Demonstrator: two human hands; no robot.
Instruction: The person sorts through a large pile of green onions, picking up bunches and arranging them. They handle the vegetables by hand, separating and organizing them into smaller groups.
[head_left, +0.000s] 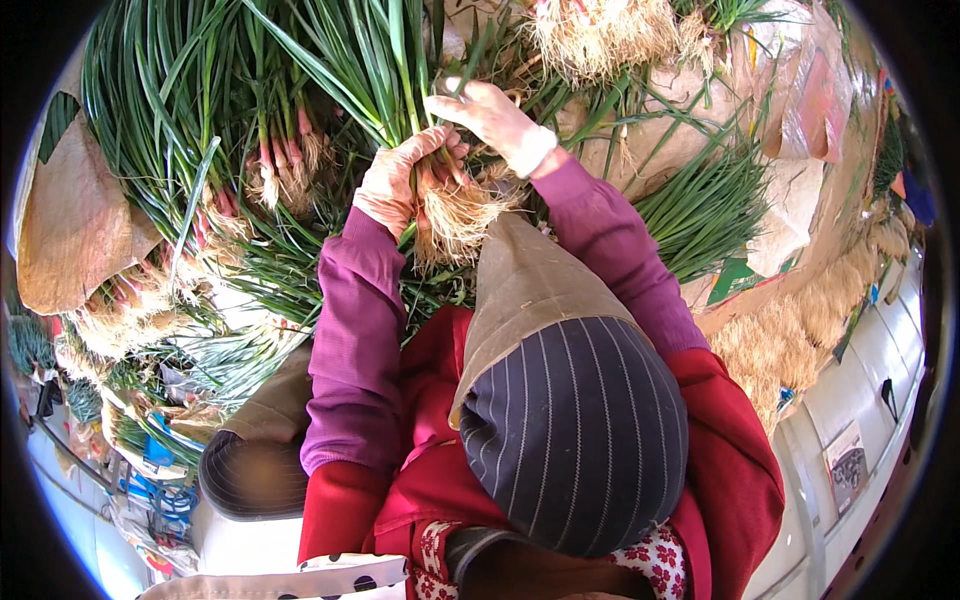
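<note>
My left hand (394, 180), in a thin pale glove, grips a bunch of green garlic or similar greens. The long leaves of the bunch (367, 60) point away, and its pale roots (450, 210) hang toward me below the pinkish stem bases. Just right of those stems, my right hand (487, 120) is raised with thumb and fingers apart. It also wears a pale glove and is close to the leaves; whether its fingertips touch one cannot be told. Under both hands lies a layer of loose green leaves (435, 285).
More rooted greens (157, 97) are heaped at the left beside a tan woven sack (82, 225). Another bundle's roots (600, 37) face me at the top. Cut-looking leaves (705, 202) and rows of roots (780, 345) lie rightward. Dark pinstriped cloth (577, 427) bulges between my arms.
</note>
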